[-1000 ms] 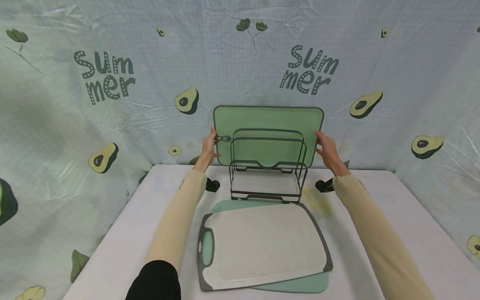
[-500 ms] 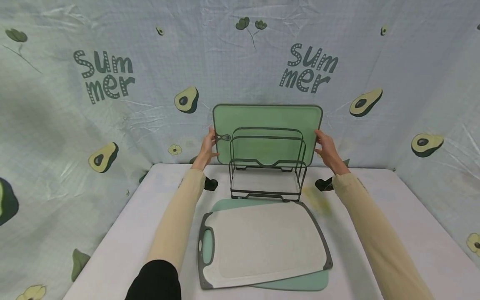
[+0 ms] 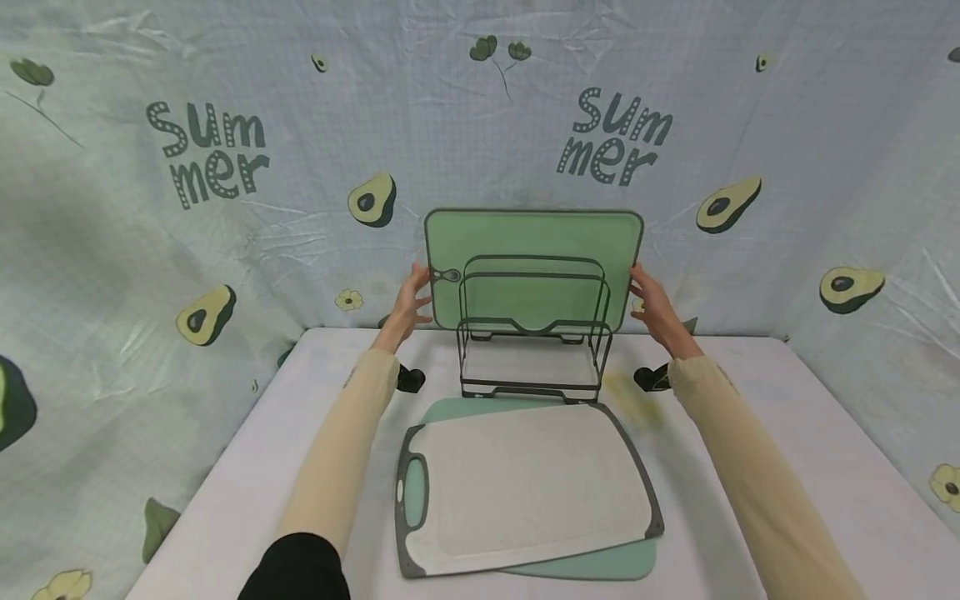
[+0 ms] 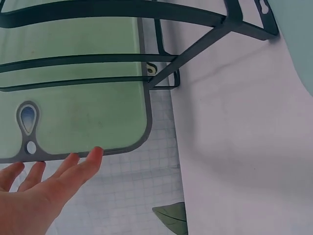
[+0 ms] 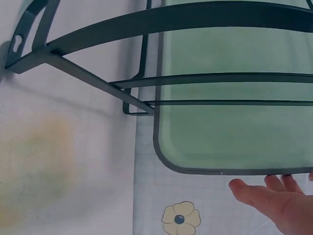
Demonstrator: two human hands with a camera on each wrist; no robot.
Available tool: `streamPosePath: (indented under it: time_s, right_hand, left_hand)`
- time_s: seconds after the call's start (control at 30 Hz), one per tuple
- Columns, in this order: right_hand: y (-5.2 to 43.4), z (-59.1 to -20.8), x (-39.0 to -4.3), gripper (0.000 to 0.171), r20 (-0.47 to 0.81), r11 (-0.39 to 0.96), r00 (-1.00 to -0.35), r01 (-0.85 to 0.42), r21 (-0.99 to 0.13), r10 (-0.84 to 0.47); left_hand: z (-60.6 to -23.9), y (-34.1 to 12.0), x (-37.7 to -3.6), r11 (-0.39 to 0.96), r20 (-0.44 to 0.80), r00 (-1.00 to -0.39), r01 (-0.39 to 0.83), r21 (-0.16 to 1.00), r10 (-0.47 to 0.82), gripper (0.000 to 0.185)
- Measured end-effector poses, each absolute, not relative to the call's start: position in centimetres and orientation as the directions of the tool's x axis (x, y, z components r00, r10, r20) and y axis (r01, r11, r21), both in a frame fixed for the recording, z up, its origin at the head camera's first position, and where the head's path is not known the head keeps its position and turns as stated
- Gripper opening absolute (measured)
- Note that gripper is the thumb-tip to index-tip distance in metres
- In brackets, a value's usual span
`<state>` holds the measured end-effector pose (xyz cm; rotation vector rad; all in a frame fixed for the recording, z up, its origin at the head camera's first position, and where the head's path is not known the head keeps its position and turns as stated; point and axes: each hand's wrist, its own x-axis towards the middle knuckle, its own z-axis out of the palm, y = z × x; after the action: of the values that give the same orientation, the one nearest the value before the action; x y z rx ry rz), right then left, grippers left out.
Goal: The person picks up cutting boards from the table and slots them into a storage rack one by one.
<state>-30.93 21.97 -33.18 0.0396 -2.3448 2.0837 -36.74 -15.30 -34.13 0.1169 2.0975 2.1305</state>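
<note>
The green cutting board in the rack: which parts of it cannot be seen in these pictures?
- Green cutting board: its bottom edge, head view, hidden behind the rack wires.
- Its far ends, both wrist views, cut off by the frame edge.
- Mint board on the table: mostly covered by the white board, head view.
- Left hand palm: cut off, left wrist view.

"Summer" twice on the backdrop cloth (image 3: 450, 125)
</note>
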Motion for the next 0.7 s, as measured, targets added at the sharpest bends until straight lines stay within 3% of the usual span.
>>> streamPosePath:
  time_s: [0.3, 0.7]
  right_hand:
    - [25.5, -37.6, -32.9, 0.078, 0.061, 0.078, -0.993, -0.069, -0.995, -0.099]
    - [24.8, -35.2, -29.1, 0.065, -0.061, 0.066, -0.991, 0.053, -0.996, -0.120]
  left_hand:
    - [-34.4, -16.8, -35.2, 0.028, -0.032, -0.971, -0.026, 0.999, 0.237, 0.062]
    - [-34.0, -18.4, -32.2, 0.143, 0.014, -0.955, 0.059, 0.988, 0.298, 0.059]
